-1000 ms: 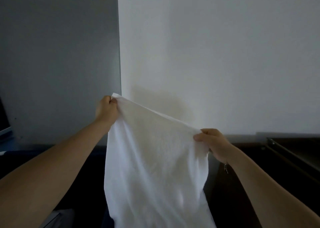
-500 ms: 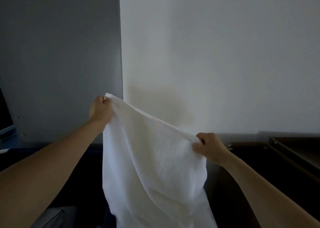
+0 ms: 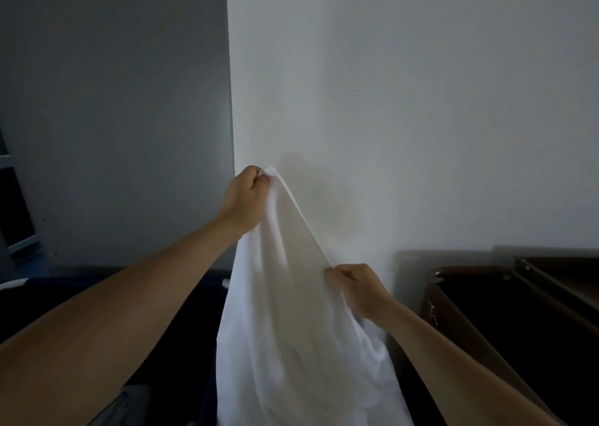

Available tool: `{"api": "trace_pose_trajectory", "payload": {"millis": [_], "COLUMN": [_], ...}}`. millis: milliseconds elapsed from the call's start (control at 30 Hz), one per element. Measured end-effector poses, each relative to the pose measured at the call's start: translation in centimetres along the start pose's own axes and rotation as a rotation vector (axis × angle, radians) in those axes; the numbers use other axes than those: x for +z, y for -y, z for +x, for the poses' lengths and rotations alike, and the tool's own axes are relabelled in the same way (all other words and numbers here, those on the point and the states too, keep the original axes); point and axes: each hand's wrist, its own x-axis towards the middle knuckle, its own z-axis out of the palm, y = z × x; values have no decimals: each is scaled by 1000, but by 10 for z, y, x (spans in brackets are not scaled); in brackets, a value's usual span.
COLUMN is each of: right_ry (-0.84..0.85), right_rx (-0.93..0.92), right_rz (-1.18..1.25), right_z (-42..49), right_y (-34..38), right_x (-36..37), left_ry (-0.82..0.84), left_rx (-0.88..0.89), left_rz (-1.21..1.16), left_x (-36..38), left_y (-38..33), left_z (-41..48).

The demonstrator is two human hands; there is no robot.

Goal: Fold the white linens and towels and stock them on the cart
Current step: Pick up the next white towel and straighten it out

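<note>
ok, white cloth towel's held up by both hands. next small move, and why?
Probably raise the right hand to the left hand, starting a half fold: both pinch the top edge of the white cloth towel, left higher, cloth hanging free below.

We face a white wall (image 3: 421, 101); a grey panel (image 3: 113, 101) adjoins it on our left, above a dark blue surface (image 3: 48, 299).

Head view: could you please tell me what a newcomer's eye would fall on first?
A white towel hangs in the middle of the frame, in front of a pale wall. The left hand grips its top corner up high, while the right hand pinches the edge lower and to the right. A dark brown open-topped unit stands at the lower right.
</note>
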Motion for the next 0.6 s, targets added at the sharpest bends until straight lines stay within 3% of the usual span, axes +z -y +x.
{"api": "trace_pose_trajectory", "payload": {"millis": [167, 300, 400, 600], "right_ry": [206, 249, 165, -72], "right_rx": [58, 142, 156, 57], "right_rz": [-76, -167, -356, -413], "right_z": [-3, 0, 4, 10], "right_y": [-15, -38, -62, -76], "right_x": [1, 2, 2, -16], "left_ry": [44, 40, 1, -54], "left_rx": [29, 44, 46, -51], "left_rz": [0, -9, 5, 123], "left_x": [-4, -9, -16, -29], "left_y": [1, -2, -1, 19], "left_z": [1, 3, 5, 6]}}
